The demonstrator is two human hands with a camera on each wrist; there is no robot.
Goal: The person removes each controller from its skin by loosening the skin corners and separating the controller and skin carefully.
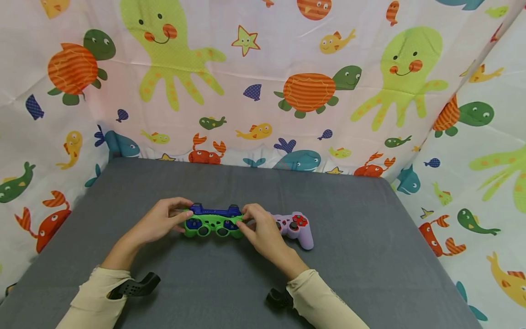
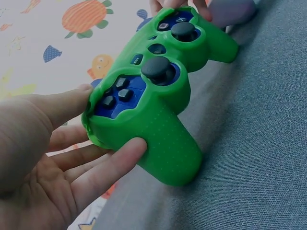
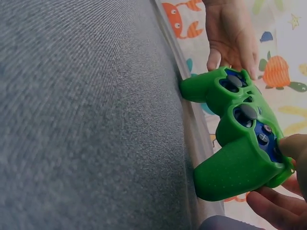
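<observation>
A blue game controller (image 1: 216, 213) with a green silicone cover (image 2: 165, 132) is held between both hands, its sticks and buttons facing the person. My left hand (image 1: 162, 221) grips its left end, thumb on the front edge and fingers behind and below. At the other end my right hand (image 1: 263, 233) pinches it, thumb on the button side; in the right wrist view the fingers (image 3: 273, 208) lie underneath. Along the top in the head view the blue body shows above the cover's edge. Just behind the right hand lies a lilac controller (image 1: 304, 233) with red buttons, partly hidden.
Grey cloth covers the table (image 1: 349, 274). A white curtain (image 1: 255, 59) printed with sea animals hangs behind and at both sides. Black straps (image 1: 137, 285) stick out at the wrists, by the beige sleeves (image 1: 96, 297).
</observation>
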